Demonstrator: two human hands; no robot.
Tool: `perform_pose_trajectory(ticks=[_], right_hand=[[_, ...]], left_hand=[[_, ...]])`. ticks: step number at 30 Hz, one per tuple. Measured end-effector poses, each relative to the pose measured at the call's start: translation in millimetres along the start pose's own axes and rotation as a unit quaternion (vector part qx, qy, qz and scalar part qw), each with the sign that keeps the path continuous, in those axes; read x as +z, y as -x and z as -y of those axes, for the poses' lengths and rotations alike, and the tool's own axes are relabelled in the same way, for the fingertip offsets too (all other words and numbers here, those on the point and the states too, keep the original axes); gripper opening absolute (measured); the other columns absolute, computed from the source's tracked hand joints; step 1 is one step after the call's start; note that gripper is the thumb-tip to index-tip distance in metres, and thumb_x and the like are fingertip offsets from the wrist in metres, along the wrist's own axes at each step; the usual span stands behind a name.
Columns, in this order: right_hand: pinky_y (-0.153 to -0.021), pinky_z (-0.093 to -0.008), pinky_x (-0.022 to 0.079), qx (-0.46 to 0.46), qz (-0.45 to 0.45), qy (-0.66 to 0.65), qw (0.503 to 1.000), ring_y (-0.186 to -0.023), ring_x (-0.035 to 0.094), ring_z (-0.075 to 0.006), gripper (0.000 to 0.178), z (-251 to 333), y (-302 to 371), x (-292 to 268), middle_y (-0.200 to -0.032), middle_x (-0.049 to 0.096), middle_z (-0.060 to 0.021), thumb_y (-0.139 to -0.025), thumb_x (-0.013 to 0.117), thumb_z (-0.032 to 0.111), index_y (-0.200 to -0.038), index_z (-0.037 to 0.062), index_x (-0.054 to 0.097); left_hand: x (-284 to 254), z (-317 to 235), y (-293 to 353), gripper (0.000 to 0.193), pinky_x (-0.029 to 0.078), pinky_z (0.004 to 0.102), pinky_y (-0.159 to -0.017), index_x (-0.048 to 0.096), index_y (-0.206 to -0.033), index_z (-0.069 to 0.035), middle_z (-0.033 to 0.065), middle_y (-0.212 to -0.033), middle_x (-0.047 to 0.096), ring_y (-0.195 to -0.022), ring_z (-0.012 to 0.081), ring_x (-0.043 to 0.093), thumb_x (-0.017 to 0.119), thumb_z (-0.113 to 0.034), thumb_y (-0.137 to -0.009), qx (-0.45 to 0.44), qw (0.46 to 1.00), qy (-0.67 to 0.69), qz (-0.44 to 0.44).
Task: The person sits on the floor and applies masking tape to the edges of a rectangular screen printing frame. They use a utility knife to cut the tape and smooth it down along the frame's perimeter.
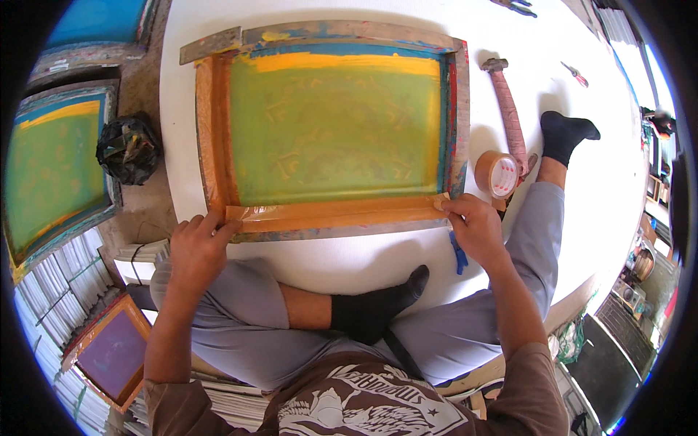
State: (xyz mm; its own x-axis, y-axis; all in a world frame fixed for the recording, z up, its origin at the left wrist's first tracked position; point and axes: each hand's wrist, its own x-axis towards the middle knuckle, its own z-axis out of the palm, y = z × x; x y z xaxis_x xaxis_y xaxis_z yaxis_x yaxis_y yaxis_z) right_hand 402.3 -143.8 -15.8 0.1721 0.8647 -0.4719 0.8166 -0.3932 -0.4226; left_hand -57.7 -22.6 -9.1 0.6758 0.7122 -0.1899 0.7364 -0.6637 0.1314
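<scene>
A wooden screen-printing frame with a green and yellow mesh lies flat on the white surface before me. Along its near inner edge runs a strip of brown packing tape. My left hand pinches the strip's left end at the near left corner. At the other end, my right hand is closed on the tape's right end, thumb and fingers together. More brown tape covers the frame's left side. A roll of brown tape stands on its edge just beyond my right hand.
Right of the frame lie a hammer with a wrapped handle and a small red-handled tool. A blue scrap is near my right wrist. To the left are a black plastic bag and another screen frame. My legs flank the near side.
</scene>
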Motion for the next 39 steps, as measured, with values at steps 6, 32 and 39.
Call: perform_pose_trajectory(ticks=[6,32,39], right_hand=[[-0.076,-0.0487,0.055,-0.008,-0.003,0.059,0.998,-0.087,0.071,-0.0368,0.023,4.5,1.7,5.5,-0.095,0.070,-0.0120,-0.091,0.065,0.009,-0.106,0.0146,0.081],[-0.073,-0.0472,0.055,0.007,0.021,0.196,0.980,-0.084,0.071,-0.0350,0.030,21.8,-0.3,13.0,-0.096,0.067,-0.0128,-0.093,0.065,0.008,-0.115,0.0210,0.081],[-0.079,-0.0488,0.055,0.019,0.030,0.199,0.979,-0.090,0.072,-0.0359,0.032,26.1,-1.8,11.7,-0.100,0.068,-0.0144,-0.093,0.064,0.007,-0.116,0.0216,0.081]], left_hand=[[-2.4,-1.1,-2.8,0.034,0.051,0.0404,-0.066,0.079,-0.106,-0.016,0.0027,-0.089,0.061,-0.076,0.0230,0.064,0.067,-0.004,-0.077,-0.004,1.000,0.000,0.016],[-7.6,-6.1,-17.8,0.029,0.054,0.0403,-0.069,0.081,-0.108,-0.011,0.0058,-0.094,0.067,-0.082,0.0249,0.070,0.068,-0.004,-0.083,-0.011,0.992,-0.029,0.125],[-5.1,-4.9,-19.9,0.030,0.058,0.0429,-0.075,0.081,-0.109,-0.014,0.0068,-0.101,0.069,-0.088,0.0276,0.074,0.067,-0.004,-0.084,-0.026,0.989,-0.006,0.146]])
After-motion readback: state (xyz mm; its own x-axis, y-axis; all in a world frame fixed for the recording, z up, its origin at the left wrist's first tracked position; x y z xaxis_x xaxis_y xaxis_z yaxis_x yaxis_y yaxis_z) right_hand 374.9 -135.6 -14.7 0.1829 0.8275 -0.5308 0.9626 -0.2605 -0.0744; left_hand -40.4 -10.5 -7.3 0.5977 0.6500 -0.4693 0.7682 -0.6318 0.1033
